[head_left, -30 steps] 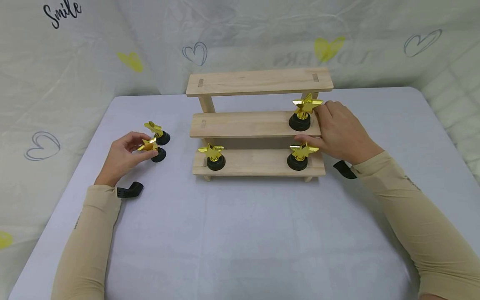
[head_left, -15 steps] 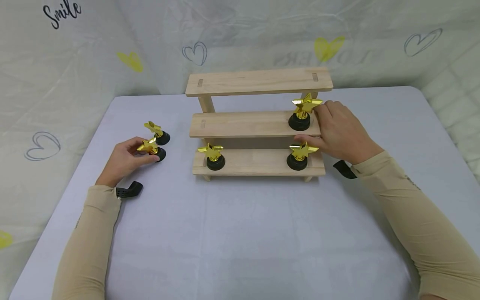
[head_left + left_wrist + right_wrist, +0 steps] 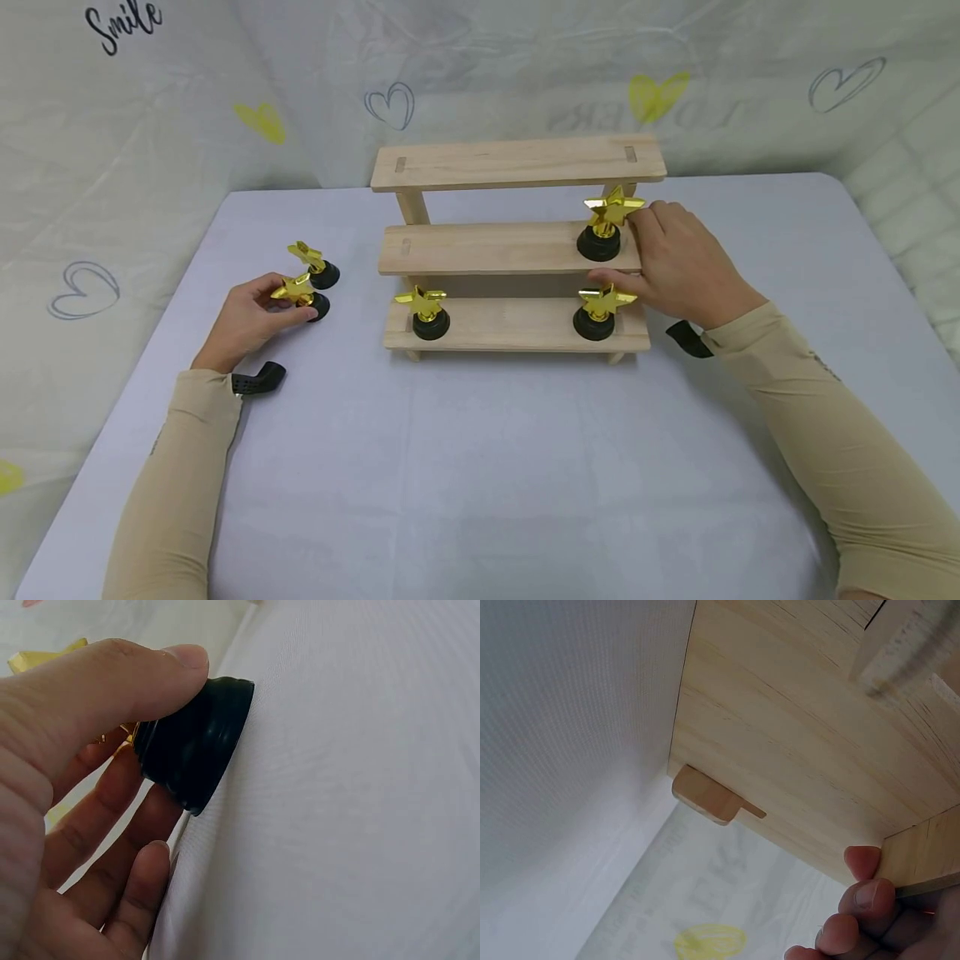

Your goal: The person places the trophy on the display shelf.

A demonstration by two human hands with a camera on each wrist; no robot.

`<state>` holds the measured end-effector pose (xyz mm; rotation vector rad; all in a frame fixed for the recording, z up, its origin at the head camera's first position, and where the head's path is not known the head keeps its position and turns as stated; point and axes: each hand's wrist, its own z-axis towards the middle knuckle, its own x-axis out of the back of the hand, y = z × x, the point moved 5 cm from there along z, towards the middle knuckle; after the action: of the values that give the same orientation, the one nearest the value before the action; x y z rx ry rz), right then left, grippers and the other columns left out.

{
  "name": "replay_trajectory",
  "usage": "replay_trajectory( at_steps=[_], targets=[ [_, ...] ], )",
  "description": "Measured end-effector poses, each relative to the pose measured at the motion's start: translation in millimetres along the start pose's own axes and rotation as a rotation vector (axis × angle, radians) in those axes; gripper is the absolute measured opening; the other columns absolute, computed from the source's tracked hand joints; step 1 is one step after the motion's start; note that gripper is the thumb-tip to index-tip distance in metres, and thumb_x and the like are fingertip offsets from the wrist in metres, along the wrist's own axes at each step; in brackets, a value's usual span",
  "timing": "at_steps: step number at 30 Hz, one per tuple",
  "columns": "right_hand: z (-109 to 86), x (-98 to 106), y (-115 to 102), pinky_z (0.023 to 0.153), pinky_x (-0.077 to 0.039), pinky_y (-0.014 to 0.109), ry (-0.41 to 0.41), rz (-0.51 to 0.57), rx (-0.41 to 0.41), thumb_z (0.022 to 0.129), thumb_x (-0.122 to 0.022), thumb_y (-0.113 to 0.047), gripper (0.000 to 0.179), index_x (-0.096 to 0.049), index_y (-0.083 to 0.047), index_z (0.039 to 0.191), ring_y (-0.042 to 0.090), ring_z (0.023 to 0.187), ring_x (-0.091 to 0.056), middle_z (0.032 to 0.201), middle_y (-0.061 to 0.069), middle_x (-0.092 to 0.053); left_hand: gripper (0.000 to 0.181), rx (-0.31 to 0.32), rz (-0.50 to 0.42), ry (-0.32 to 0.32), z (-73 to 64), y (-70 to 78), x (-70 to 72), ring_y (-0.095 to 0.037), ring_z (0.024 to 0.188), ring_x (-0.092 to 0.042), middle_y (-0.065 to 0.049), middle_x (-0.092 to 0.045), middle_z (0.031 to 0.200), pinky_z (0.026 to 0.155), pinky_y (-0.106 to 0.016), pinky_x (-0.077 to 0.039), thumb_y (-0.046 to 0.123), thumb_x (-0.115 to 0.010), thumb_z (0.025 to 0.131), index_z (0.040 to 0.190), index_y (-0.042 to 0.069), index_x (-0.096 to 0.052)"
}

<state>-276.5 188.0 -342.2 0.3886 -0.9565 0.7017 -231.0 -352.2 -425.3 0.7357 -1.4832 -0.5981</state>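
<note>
My left hand (image 3: 247,323) pinches a small trophy with a gold star (image 3: 295,290) on a round black base at the table's left. In the left wrist view the thumb lies on the black base (image 3: 196,746), whose lower edge is right at the tablecloth. Just behind it stands another star trophy (image 3: 324,273). My right hand (image 3: 686,267) grips the right end of the middle board of a three-tier wooden shelf (image 3: 480,250). Fingertips (image 3: 866,896) curl at the board's end in the right wrist view. One star trophy (image 3: 599,242) stands on this board beside the right hand.
On the lowest board, one star trophy (image 3: 431,325) stands at the left and another (image 3: 595,323) at the right. The top board (image 3: 517,165) carries nothing. A white cloth covers the table (image 3: 510,467), and a printed curtain (image 3: 487,75) hangs behind it.
The left thumb has come further onto the black base, and the held trophy has shifted very slightly left. The right hand stays on the shelf.
</note>
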Motion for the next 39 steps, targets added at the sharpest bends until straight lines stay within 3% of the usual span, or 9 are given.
replay_trajectory(
  at_steps=[6,13,21,27,39],
  targets=[
    [0.1,0.7,-0.7,0.060,-0.033,0.039,0.002,0.001,0.003,0.093,-0.025,-0.087,0.101,-0.051,0.011,0.093,0.031,0.064,-0.038,0.072,0.017,-0.044,0.048,-0.006,0.016,-0.001,0.2,0.0,0.8,-0.002,0.086,-0.060,0.017,-0.062,0.095,0.074,-0.010,-0.049,0.032,-0.090,0.082,0.119,0.014,-0.065],
    [0.6,0.7,-0.5,0.060,-0.033,0.039,-0.013,0.000,-0.011,0.093,-0.022,-0.088,0.103,-0.052,0.011,0.094,0.030,0.065,-0.039,0.074,0.017,-0.045,0.062,-0.002,0.009,-0.014,-0.7,1.0,-0.7,-0.008,0.099,-0.055,0.014,-0.058,0.118,0.082,-0.005,-0.045,0.032,-0.089,0.083,0.133,0.019,-0.056],
    [-0.6,-0.3,-0.5,0.060,-0.034,0.040,-0.015,0.001,-0.011,0.092,-0.022,-0.088,0.103,-0.052,0.011,0.093,0.030,0.065,-0.040,0.073,0.017,-0.046,0.052,-0.014,-0.006,0.003,0.8,-2.2,-1.7,0.000,0.096,-0.062,0.017,-0.062,0.103,0.081,-0.008,-0.046,0.033,-0.090,0.081,0.121,0.015,-0.063],
    [-1.0,-0.9,0.4,0.061,-0.035,0.042,-0.011,0.005,-0.019,0.093,-0.021,-0.087,0.104,-0.052,0.012,0.095,0.031,0.065,-0.040,0.074,0.018,-0.046,0.051,-0.027,-0.087,-0.006,1.1,-0.9,-1.9,0.006,0.096,-0.066,0.019,-0.064,0.106,0.081,-0.005,-0.053,0.024,-0.090,0.082,0.124,0.014,-0.062],
    [-0.4,0.2,-1.0,0.061,-0.036,0.042,0.003,0.010,-0.005,0.093,-0.023,-0.087,0.104,-0.053,0.012,0.095,0.031,0.066,-0.041,0.074,0.018,-0.047,0.048,-0.011,-0.122,0.010,-1.8,1.6,3.9,0.008,0.100,-0.066,0.018,-0.064,0.109,0.087,-0.005,-0.054,0.021,-0.088,0.084,0.123,0.015,-0.062]
  ],
)
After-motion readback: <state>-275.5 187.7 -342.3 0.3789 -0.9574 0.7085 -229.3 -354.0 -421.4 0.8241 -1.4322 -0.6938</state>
